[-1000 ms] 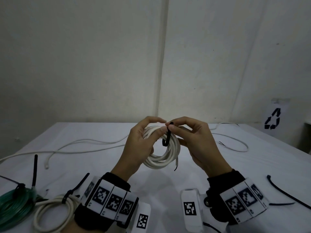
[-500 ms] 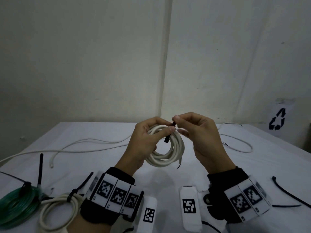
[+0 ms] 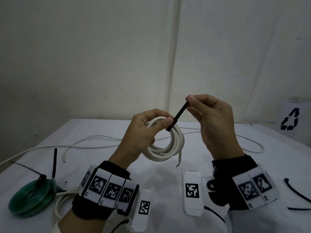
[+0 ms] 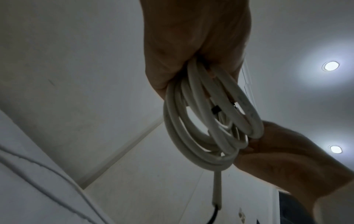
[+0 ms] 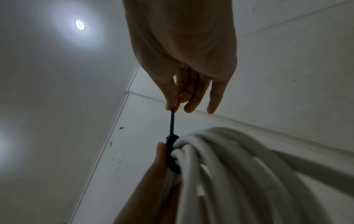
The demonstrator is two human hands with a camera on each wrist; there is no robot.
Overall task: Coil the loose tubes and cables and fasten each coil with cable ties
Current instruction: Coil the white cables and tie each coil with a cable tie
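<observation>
Hands working above a white bench (image 3: 218,167). Left hand (image 3: 143,132) is gripping a white cable coil (image 3: 170,145), fingers curled round its upper left arc and thumb pressing beside the head of a black cable tie (image 3: 177,116) that is circling the strands. Right hand (image 3: 212,121) is pinching the tie's free tail between thumb and forefinger, its other fingers loosely extended, and the tail is running taut up and to the right from the coil. Coil is hanging in the air between the hands, over the middle of the bench, with one cut cable end (image 3: 179,156) dangling from its lower right.

Handling, as a judgement: the cable is looking light but springy, so the loops are likely wanting to fan apart, as the left wrist view suggests; the best hold is on the bundled strands just beside the tie head. The tie tail is thin and probably slick, so a pinch close to its tip is risking slip.

On the near left a green tube coil (image 3: 32,197) is lying tied. Loose white cable (image 3: 94,138) is trailing across the far bench, and spare black ties (image 3: 297,194) are lying at the near right.
</observation>
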